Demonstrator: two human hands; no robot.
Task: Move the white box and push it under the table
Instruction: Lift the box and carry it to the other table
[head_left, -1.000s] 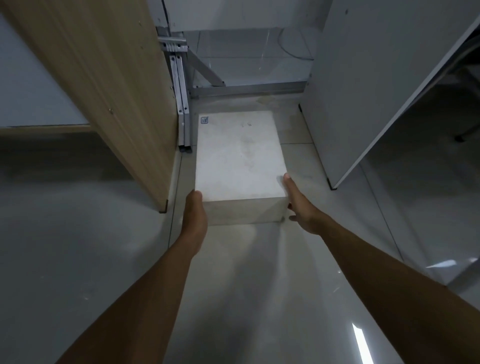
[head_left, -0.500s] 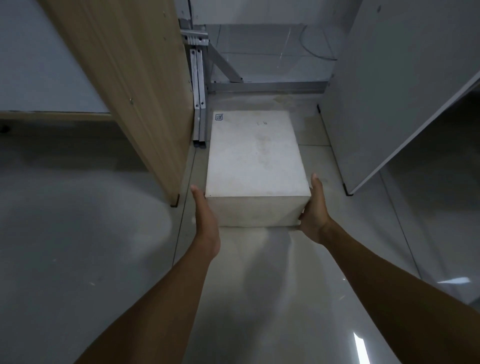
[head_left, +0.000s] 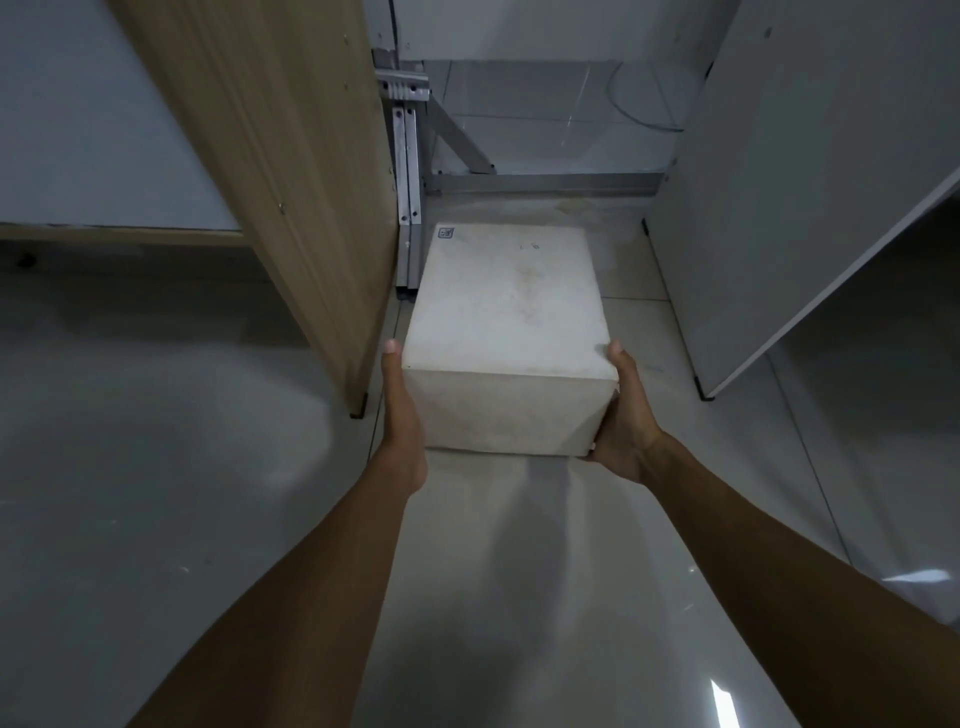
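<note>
Left hand (head_left: 402, 415) flat, right hand (head_left: 623, 431) cupping a near corner, the white box (head_left: 509, 312) sits beside a wooden panel (head_left: 291, 182), push seemingly unfinished.

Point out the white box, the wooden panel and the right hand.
white box (head_left: 506, 306): head view, middle of its top face.
wooden panel (head_left: 280, 156): head view, its broad grained side.
right hand (head_left: 621, 431): head view, middle of the hand.

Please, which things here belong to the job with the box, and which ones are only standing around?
For the job:
white box
left hand, flat against its left side
right hand, gripping its near right corner

Only around:
wooden panel, left of the box
grey panel, right of it
metal frame, behind it
floor
</note>
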